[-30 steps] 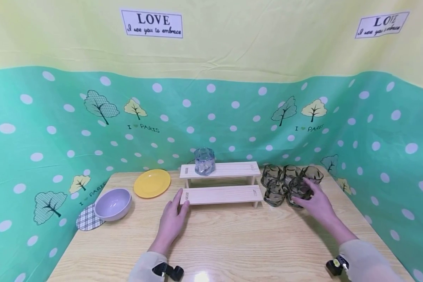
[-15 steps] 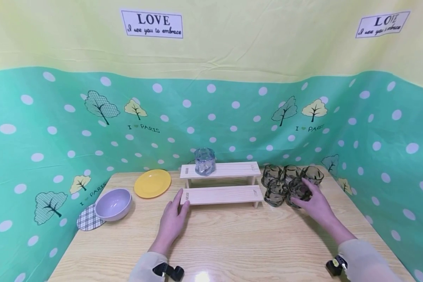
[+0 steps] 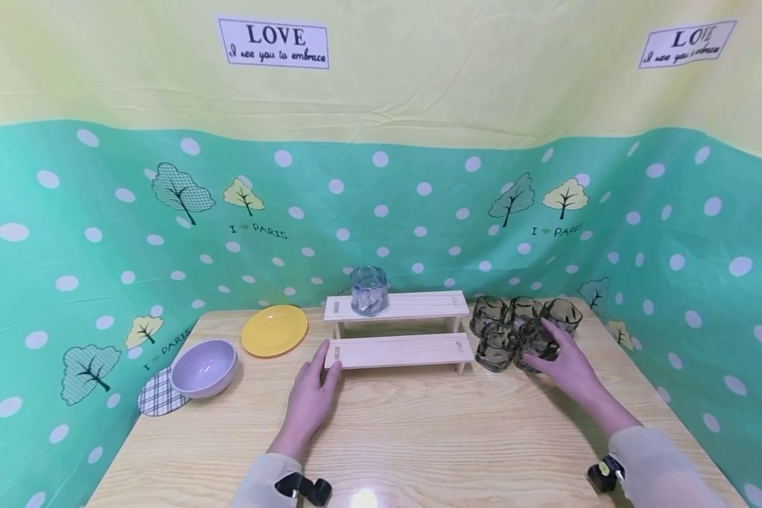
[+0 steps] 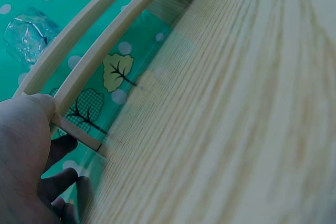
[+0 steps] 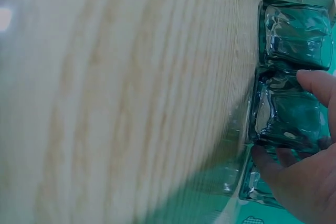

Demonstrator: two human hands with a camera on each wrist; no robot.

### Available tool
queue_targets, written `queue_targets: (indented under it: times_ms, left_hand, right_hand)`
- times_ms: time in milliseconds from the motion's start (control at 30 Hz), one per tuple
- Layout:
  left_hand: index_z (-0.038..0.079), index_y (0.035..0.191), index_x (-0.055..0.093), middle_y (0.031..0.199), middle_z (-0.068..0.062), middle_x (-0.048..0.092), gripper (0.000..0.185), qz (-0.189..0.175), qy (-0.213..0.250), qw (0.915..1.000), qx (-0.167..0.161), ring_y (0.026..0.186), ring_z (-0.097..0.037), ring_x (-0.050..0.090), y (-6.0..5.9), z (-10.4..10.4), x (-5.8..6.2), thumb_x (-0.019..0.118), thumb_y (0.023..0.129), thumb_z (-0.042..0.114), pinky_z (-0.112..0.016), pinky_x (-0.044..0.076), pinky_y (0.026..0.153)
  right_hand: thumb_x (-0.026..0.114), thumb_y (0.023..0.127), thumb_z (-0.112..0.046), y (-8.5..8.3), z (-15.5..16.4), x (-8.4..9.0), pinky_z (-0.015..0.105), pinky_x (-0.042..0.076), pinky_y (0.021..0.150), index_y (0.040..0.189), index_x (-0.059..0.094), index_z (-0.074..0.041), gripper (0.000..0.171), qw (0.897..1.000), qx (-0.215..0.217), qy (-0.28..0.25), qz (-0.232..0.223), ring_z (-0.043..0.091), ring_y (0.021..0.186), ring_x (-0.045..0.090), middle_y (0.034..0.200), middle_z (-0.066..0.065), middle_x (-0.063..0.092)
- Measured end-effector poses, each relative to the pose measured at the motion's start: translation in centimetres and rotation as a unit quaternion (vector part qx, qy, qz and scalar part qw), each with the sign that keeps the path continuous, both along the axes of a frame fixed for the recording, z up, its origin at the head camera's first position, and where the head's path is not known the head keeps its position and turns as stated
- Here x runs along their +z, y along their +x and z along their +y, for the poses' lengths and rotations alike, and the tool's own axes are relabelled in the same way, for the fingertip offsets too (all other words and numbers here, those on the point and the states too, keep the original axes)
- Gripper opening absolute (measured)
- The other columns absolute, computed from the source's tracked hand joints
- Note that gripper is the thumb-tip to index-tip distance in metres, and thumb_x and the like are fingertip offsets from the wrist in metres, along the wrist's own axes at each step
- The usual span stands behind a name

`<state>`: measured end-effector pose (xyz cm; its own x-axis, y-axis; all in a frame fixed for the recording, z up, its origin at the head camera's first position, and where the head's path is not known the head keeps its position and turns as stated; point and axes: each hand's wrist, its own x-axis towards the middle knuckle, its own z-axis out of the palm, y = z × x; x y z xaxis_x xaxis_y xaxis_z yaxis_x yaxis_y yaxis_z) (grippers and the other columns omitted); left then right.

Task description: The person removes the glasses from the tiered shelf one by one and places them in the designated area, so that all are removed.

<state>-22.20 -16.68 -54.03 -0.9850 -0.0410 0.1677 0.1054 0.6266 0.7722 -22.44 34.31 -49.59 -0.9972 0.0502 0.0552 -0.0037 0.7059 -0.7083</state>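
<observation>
A two-tier wooden stand (image 3: 398,352) sits at the middle of the table, with a clear bluish glass (image 3: 369,291) upright on its upper tier. My left hand (image 3: 309,395) holds the left end of the lower tier; in the left wrist view the thumb (image 4: 39,106) lies at its corner, the other fingers beside the leg. Right of the stand, several smoky dark glasses (image 3: 497,346) are grouped in two rows. My right hand (image 3: 571,367) grips the front-right glass (image 5: 286,108), thumb on one side and fingers on the other. That glass stands on the table, touching its neighbour.
To the left are a yellow plate (image 3: 274,330) and a lilac bowl (image 3: 203,368), which partly covers a checked round mat (image 3: 160,392). A green polka-dot cloth (image 3: 419,233) hangs behind the table (image 3: 432,437) and along both sides.
My right thumb and fingers have shifted very slightly left around the front-right glass, which has moved a little toward its neighbour. The left hand and the stand hold still.
</observation>
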Motion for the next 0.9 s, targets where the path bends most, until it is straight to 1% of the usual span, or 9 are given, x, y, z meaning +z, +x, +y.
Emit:
queue_targets:
  times_ms: [200,333,400,500,600,700,900]
  left_hand:
    - [0.016,0.173,0.039,0.167,-0.026,0.047,0.063,0.001,0.002,1.0,0.0,0.154,-0.061,0.035,0.0,-0.1,-0.2,0.056,0.117,0.041,-0.075,0.032,0.123]
    - [0.017,0.174,0.038,0.168,-0.025,0.047,0.065,-0.002,0.003,1.0,-0.002,0.154,-0.061,0.035,-0.1,-0.2,-0.3,0.055,0.117,0.043,-0.075,0.032,0.123]
    - [0.017,0.174,0.038,0.168,-0.025,0.047,0.065,-0.002,0.004,1.0,-0.003,0.155,-0.061,0.034,-0.1,-0.2,-0.3,0.055,0.117,0.044,-0.075,0.031,0.123]
    - [0.018,0.174,0.038,0.169,-0.025,0.046,0.065,-0.005,0.006,1.0,-0.005,0.155,-0.061,0.034,-0.1,-0.2,-0.2,0.054,0.117,0.045,-0.075,0.031,0.124]
    - [0.018,0.174,0.037,0.169,-0.025,0.045,0.065,-0.007,0.005,0.9999,-0.006,0.155,-0.061,0.033,-0.1,-0.2,-0.2,0.054,0.117,0.045,-0.075,0.031,0.124]
    - [0.017,0.174,0.037,0.169,-0.025,0.046,0.065,-0.006,0.004,1.0,-0.005,0.155,-0.061,0.034,-0.1,-0.2,-0.2,0.054,0.117,0.045,-0.075,0.031,0.123]
    - [0.017,0.174,0.038,0.168,-0.025,0.047,0.065,-0.002,0.002,1.0,-0.004,0.154,-0.061,0.035,-0.3,-0.2,-0.3,0.055,0.117,0.044,-0.075,0.032,0.123]
  right_hand:
    - [0.087,0.099,-0.033,0.1,-0.1,0.6,0.086,0.02,0.118,0.175,0.01,0.001,0.114,1.0,0.008,0.004,-0.005,0.074,0.151,0.015,0.172,0.046,0.004]
    - [0.088,0.097,-0.037,0.3,-0.1,1.4,0.087,0.022,0.117,0.175,0.009,0.0,0.117,1.0,0.009,0.004,-0.001,0.073,0.151,0.018,0.173,0.044,0.006]
    - [0.088,0.096,-0.041,0.4,-0.2,2.1,0.086,0.024,0.117,0.176,0.009,-0.002,0.119,1.0,0.006,0.003,0.004,0.071,0.152,0.022,0.174,0.042,0.009]
    - [0.088,0.096,-0.044,0.5,-0.5,3.4,0.086,0.023,0.117,0.177,0.01,-0.004,0.119,1.0,0.003,0.001,0.023,0.068,0.153,0.021,0.175,0.04,0.011]
    - [0.087,0.098,-0.041,0.5,-1.1,4.8,0.087,0.021,0.118,0.177,0.012,-0.006,0.115,0.999,0.002,0.001,0.048,0.067,0.155,0.019,0.176,0.037,0.012]
    - [0.087,0.098,-0.042,0.2,-2.0,6.1,0.088,0.019,0.118,0.178,0.014,-0.009,0.112,0.998,0.003,0.0,0.071,0.065,0.158,0.016,0.177,0.035,0.014]
    - [0.088,0.097,-0.042,-0.3,-4.7,8.2,0.087,0.019,0.119,0.178,0.019,-0.013,0.11,0.996,0.019,-0.016,0.086,0.059,0.162,0.016,0.18,0.027,0.017]
